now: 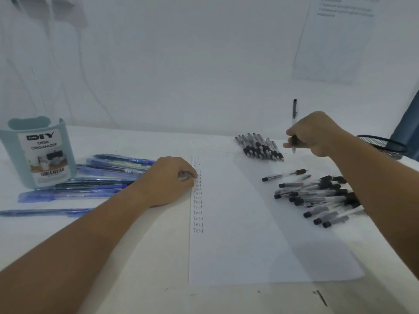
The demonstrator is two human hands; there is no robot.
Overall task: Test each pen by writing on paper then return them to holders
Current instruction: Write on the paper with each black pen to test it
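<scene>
The right hand's fingers (292,141) are curled round a black pen (294,123), which stands nearly upright in the grip, its cap end well above the knuckles and its clear tip showing just below them. The right hand (315,134) is raised above the far right part of the bench, between a tidy row of grey-and-black pens (260,147) and a black mesh holder (383,146) at the right edge.

The left hand's fingers (189,175) are curled downward with their tips touching the left edge of the paper (238,223); whether they pinch anything cannot be told. The left hand (167,180) rests on the bench beside that sheet.

The paper lies flat in the middle of the white bench (140,257), with a column of the handwritten word "Test" (198,214) running down its left margin. On the sheet's right side sits a loose heap of capped black pens (322,198), with one single pen (283,175) lying apart just above it.

To the left of the left hand, blue pens (102,177) lie scattered side by side, touching the foot of a pale teal desk organizer (38,152) labelled "DIY DESK ORGANIZER". A printed sheet (335,37) hangs on the wall at upper right.
</scene>
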